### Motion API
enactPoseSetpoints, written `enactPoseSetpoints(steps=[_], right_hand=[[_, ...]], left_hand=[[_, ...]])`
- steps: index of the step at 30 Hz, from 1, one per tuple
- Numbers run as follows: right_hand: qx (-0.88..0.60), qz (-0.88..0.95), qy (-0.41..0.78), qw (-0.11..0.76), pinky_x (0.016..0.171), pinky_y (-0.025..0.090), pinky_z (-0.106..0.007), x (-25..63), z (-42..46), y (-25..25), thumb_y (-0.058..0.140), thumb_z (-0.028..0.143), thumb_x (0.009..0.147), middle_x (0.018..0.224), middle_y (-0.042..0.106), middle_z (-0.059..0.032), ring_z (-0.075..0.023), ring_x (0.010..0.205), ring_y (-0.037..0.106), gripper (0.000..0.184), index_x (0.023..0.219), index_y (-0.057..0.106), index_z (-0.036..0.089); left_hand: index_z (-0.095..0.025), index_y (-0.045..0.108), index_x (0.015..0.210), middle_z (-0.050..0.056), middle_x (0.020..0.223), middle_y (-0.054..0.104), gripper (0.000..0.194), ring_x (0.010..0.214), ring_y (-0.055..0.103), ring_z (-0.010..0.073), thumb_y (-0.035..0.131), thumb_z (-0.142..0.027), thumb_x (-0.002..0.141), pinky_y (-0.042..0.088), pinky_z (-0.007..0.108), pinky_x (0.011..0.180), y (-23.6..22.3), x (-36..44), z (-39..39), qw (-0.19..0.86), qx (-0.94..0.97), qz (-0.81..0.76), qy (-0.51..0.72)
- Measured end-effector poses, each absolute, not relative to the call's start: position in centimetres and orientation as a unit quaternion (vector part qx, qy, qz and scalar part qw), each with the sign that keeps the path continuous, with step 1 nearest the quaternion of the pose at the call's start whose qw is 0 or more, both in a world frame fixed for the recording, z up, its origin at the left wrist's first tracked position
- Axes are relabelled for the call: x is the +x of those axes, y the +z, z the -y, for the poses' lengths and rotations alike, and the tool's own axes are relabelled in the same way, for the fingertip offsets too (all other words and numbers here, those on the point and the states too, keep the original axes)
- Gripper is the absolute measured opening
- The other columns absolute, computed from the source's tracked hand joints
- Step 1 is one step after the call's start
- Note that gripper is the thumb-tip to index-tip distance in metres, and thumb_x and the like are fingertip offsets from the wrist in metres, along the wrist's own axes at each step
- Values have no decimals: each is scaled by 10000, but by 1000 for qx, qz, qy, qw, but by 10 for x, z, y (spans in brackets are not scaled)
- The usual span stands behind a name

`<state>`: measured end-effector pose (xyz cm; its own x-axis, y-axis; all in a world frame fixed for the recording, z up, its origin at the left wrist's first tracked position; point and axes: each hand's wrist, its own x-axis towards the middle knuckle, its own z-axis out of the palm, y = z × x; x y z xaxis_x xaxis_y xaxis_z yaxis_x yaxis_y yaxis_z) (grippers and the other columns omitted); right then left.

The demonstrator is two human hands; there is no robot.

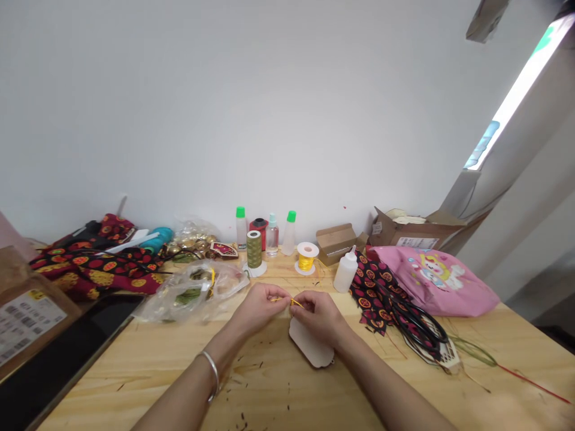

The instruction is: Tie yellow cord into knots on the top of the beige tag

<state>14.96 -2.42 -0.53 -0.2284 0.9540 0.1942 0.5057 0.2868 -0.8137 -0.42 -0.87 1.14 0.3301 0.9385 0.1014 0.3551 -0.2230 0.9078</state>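
My left hand (259,306) and my right hand (320,316) meet over the middle of the wooden table (278,389), both pinching a short length of yellow cord (287,300) stretched between their fingertips. A pale wooden tag-shaped piece (313,348) lies flat on the table just under my right hand. A silver bangle (211,372) circles my left wrist. Behind the hands stands a small spool of yellow cord (306,258).
An olive thread cone (254,251), small bottles (288,232) and a white squeeze bottle (345,270) stand near the wall. Patterned red-black fabric (96,263) lies left, clear bags (193,291) beside it. Right: black scissors (420,326) on fabric, a pink bag (438,280), cardboard boxes (413,234).
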Motion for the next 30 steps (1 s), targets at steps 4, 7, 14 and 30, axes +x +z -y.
enactPoseSetpoints(steps=[4,7,14,30], right_hand=[[-484,686,396,373,412,278,-164,150,26,-2,498,317,685,527,492,13,-63,460,370,221,686,606,124],[-448,664,480,357,425,297,-167,153,27,2,524,362,664,547,508,5,-66,468,390,258,669,594,114],[-433,685,496,312,417,250,-169,159,29,9,500,399,676,485,415,34,-57,442,319,305,614,578,111],[-469,666,496,300,352,158,-170,163,37,22,517,413,656,412,309,58,-38,394,211,329,526,566,114]], left_hand=[[-120,644,651,15,579,627,206,498,488,104,530,-289,625,353,186,473,14,-5,10,450,678,-470,341],[-109,646,628,12,554,617,201,482,467,92,550,-284,608,334,181,465,19,-7,11,486,668,-460,326],[-112,659,617,-10,477,583,182,425,395,70,587,-272,568,256,175,416,20,-10,12,521,646,-469,300],[-123,652,583,-71,355,430,214,362,227,41,623,-331,541,147,198,375,30,-9,19,554,612,-492,277]])
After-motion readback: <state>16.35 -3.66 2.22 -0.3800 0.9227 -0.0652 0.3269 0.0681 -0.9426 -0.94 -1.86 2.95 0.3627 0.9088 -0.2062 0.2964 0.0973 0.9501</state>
